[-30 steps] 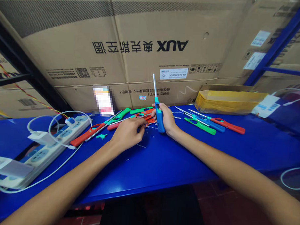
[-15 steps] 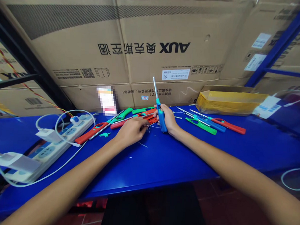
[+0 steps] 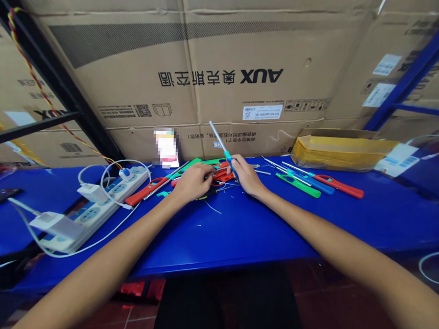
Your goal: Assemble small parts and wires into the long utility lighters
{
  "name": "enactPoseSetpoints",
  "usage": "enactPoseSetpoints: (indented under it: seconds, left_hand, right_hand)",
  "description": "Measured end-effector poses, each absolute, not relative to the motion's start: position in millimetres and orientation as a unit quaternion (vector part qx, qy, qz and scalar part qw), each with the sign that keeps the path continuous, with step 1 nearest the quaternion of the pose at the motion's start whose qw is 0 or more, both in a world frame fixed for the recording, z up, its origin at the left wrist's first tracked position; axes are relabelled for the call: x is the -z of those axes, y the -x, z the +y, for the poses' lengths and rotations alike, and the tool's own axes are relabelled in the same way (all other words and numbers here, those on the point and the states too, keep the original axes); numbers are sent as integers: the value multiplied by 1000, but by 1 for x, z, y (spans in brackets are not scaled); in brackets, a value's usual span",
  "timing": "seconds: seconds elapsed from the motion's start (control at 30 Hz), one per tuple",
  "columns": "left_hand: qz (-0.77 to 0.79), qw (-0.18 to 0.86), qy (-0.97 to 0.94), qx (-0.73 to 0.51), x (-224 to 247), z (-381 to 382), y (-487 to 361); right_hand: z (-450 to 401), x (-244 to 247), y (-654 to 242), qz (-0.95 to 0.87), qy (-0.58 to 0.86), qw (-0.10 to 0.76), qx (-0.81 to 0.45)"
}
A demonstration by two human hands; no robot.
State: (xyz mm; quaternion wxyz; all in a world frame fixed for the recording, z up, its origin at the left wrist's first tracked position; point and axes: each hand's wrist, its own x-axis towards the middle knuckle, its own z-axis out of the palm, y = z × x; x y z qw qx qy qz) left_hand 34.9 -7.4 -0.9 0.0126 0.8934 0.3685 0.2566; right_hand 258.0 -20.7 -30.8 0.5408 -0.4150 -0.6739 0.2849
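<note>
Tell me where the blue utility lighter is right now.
In the head view, the blue utility lighter is in the person's right hand, beside the left hand above the blue table, its metal tip tilting up and left.

We read "AUX" in large black letters on the big cardboard carton [image 3: 137,49], printed upside down, with the Chinese brand words "奥克斯空调" [image 3: 196,78] just beside them. Below the "AUX", a white sticker [image 3: 257,112] on that carton shows "25" in a small box; its other print is too small for us to read. Left of that carton, a second carton [image 3: 32,127] shows "AUX" [image 3: 45,113] too. The paper slip [image 3: 165,147] in front is pixelated, so we cannot read it.
</note>
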Motion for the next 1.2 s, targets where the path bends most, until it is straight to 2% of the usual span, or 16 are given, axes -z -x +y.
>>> enactPoseSetpoints:
  seconds: [0.43, 0.57, 0.93, 1.2]
  left_hand:
    - [343, 65, -905, -242, -2, 14, -17]
    - [309, 69, -927, -202, -8, 8, -19]
    - [298, 206, -929, -72, -37, 15, 15]
    - [336, 148, -930, 9, -37, 23, 26]
  right_hand:
    - [-23, 32, -259, -684, 431, 556, -194]
    - [-22, 31, -264, -706, 443, 531, -152]
    - [-22, 29, -276, -751, 481, 449, -53]
    - [-21, 29, -279, -756, 491, 430, -49]
